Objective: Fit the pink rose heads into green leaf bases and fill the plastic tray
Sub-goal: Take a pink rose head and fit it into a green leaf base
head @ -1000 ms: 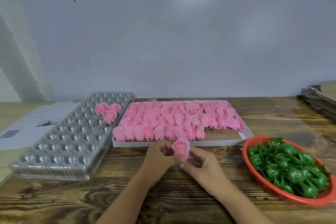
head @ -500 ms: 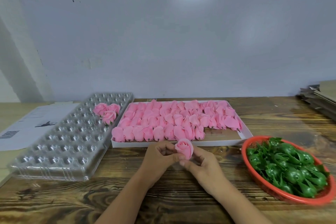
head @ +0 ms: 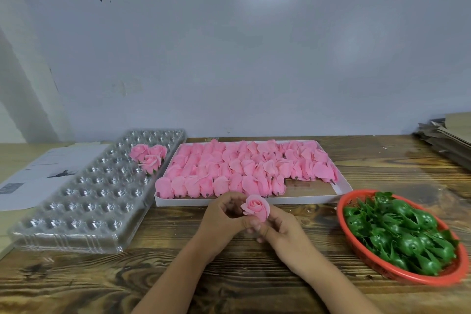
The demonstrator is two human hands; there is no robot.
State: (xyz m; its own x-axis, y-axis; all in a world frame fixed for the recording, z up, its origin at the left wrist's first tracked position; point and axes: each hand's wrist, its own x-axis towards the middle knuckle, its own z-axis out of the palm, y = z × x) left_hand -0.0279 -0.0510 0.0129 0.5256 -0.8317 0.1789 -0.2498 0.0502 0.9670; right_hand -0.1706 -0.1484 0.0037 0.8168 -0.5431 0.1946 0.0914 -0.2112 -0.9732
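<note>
Facing up-left: rose head [head: 256, 208], both hands

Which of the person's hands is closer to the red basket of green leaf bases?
Right. The right hand, holding the pink rose head, is on the side of the red basket of green leaf bases; the left hand lies beyond it, toward the clear plastic tray.

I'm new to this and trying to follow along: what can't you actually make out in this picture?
All in the head view:
- Underside of the held rose: covered by the left hand and right hand, so a green base there cannot be confirmed.
- Printed paper: text too small, partly under the plastic tray.
- Cardboard stack: cut off by the right edge.
- Lower layers in the red basket: buried under leaf bases.
</note>
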